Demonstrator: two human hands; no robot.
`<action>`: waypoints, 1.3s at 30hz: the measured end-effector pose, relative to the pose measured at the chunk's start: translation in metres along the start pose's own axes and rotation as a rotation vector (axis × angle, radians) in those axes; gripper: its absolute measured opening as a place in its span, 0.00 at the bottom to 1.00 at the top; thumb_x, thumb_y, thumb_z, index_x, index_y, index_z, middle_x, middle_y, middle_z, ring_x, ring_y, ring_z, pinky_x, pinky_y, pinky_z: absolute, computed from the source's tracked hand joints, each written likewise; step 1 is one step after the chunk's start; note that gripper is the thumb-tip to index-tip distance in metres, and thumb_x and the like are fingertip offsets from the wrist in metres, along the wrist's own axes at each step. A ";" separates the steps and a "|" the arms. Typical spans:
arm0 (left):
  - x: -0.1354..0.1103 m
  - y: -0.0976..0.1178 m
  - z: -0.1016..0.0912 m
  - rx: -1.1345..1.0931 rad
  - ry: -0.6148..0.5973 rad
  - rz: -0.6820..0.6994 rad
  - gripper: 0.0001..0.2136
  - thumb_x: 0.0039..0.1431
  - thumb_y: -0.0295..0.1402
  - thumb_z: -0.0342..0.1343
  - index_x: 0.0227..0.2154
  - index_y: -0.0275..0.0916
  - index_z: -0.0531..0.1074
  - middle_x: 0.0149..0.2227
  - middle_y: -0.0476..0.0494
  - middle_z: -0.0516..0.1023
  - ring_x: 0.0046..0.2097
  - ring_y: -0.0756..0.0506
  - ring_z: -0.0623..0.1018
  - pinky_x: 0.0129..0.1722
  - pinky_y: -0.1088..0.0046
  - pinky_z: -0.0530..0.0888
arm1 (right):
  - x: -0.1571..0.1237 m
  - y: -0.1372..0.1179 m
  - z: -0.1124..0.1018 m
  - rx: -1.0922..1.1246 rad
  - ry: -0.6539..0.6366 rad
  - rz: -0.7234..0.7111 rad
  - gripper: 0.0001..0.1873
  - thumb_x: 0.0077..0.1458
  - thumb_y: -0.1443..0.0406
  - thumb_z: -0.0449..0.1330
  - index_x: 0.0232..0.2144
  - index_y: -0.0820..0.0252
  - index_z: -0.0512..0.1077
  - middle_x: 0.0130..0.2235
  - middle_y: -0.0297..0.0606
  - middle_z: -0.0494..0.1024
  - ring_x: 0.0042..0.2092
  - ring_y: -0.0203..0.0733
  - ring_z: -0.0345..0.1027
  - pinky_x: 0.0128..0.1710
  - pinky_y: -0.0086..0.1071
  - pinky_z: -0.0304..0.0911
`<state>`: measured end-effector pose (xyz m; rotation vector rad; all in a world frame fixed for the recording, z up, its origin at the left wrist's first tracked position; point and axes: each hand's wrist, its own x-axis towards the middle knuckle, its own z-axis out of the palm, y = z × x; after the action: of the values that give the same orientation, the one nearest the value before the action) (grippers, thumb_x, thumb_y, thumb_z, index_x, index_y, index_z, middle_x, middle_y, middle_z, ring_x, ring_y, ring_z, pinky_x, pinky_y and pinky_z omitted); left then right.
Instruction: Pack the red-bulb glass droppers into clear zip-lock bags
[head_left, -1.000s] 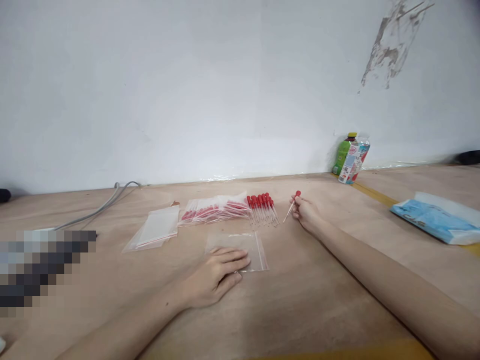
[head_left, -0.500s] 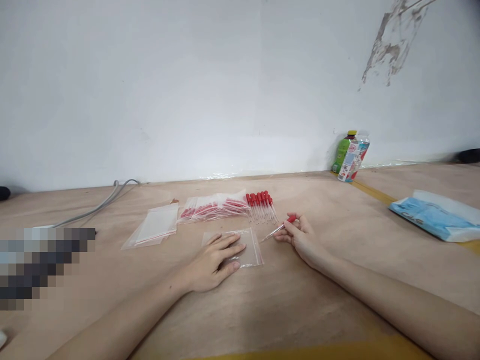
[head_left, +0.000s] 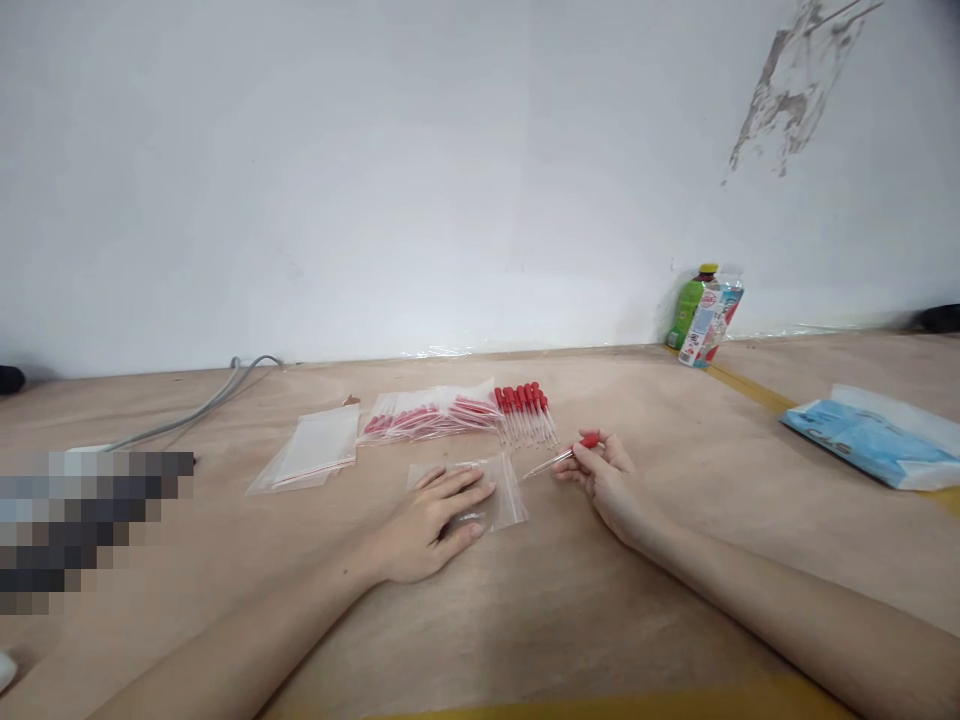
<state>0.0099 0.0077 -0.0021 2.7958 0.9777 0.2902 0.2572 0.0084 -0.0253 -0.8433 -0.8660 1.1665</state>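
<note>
My left hand (head_left: 439, 522) lies flat with fingers spread on a clear zip bag (head_left: 506, 500), whose zip edge faces right. In my right hand (head_left: 611, 480) is a glass dropper with a red rubber bulb (head_left: 590, 440), pinched near the bulb. Its thin tip points left, close to the bag's zip edge; whether it touches the bag I cannot tell. Beyond the bag lies a row of loose red-bulbed droppers (head_left: 525, 400). To their left is a pile of bagged droppers (head_left: 427, 412), and farther left a stack of flat zip bags (head_left: 319, 445).
At the back right a green bottle with a yellow cap (head_left: 684, 312) stands behind a printed carton or bottle (head_left: 711, 325) by the wall. A blue and white packet (head_left: 874, 440) lies on the right. A grey cable (head_left: 202, 405) runs along the left, near a blurred-out object (head_left: 82, 530).
The zip edge of the bag under my left hand has lifted or shifted slightly. My right hand with the dropper has barely moved. The view has shifted a little.
</note>
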 end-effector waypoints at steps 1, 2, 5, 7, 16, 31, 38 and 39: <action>0.000 0.000 0.000 0.001 -0.004 -0.001 0.21 0.62 0.40 0.42 0.58 0.47 0.51 0.60 0.43 0.52 0.60 0.43 0.53 0.57 0.56 0.50 | 0.001 0.000 0.000 0.002 0.006 -0.013 0.21 0.41 0.60 0.63 0.34 0.55 0.55 0.26 0.27 0.70 0.26 0.33 0.70 0.27 0.28 0.65; 0.000 0.000 0.000 0.002 -0.007 -0.002 0.21 0.62 0.40 0.42 0.57 0.47 0.52 0.60 0.44 0.52 0.60 0.43 0.53 0.57 0.56 0.50 | 0.001 0.001 -0.001 0.002 -0.001 -0.020 0.21 0.41 0.60 0.63 0.34 0.55 0.55 0.26 0.27 0.71 0.26 0.33 0.70 0.27 0.28 0.65; 0.000 -0.001 0.001 0.000 -0.018 0.003 0.20 0.62 0.40 0.42 0.57 0.49 0.53 0.60 0.45 0.51 0.60 0.42 0.52 0.57 0.55 0.49 | -0.001 0.004 0.000 0.003 -0.068 -0.035 0.21 0.42 0.60 0.62 0.35 0.54 0.55 0.28 0.27 0.71 0.27 0.34 0.70 0.28 0.30 0.66; 0.000 -0.001 0.001 -0.003 -0.020 0.008 0.20 0.62 0.40 0.42 0.56 0.49 0.53 0.60 0.45 0.51 0.61 0.42 0.52 0.57 0.55 0.49 | -0.003 0.006 0.001 -0.003 -0.110 -0.027 0.21 0.43 0.59 0.62 0.36 0.54 0.55 0.28 0.28 0.71 0.28 0.34 0.70 0.29 0.31 0.66; 0.000 -0.001 0.001 -0.017 0.015 0.030 0.22 0.62 0.38 0.42 0.58 0.47 0.49 0.60 0.44 0.53 0.60 0.43 0.54 0.57 0.56 0.50 | -0.010 -0.003 0.001 -0.422 -0.426 0.115 0.14 0.40 0.59 0.64 0.26 0.61 0.65 0.26 0.32 0.71 0.29 0.33 0.65 0.30 0.29 0.61; -0.002 0.003 -0.002 -0.080 0.037 0.041 0.23 0.61 0.37 0.44 0.58 0.45 0.49 0.59 0.44 0.54 0.60 0.43 0.55 0.58 0.57 0.51 | 0.000 0.001 0.017 -0.410 -0.780 0.114 0.12 0.46 0.60 0.60 0.28 0.58 0.60 0.24 0.27 0.68 0.28 0.30 0.64 0.29 0.25 0.57; -0.007 -0.004 -0.006 -0.205 0.111 0.008 0.18 0.61 0.35 0.45 0.54 0.44 0.59 0.54 0.46 0.64 0.56 0.44 0.62 0.54 0.62 0.61 | 0.006 -0.008 0.006 -0.576 -0.687 0.126 0.13 0.40 0.60 0.63 0.24 0.61 0.65 0.22 0.28 0.68 0.24 0.29 0.59 0.24 0.24 0.54; -0.007 -0.005 -0.006 -0.212 0.105 0.028 0.18 0.60 0.34 0.46 0.53 0.44 0.60 0.53 0.45 0.65 0.55 0.44 0.63 0.54 0.62 0.61 | 0.006 -0.008 0.006 -0.611 -0.682 0.111 0.12 0.39 0.60 0.63 0.23 0.61 0.66 0.21 0.28 0.67 0.23 0.29 0.58 0.23 0.24 0.53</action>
<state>0.0002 0.0080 0.0020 2.6255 0.8734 0.5177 0.2560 0.0133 -0.0147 -0.9970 -1.8166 1.3279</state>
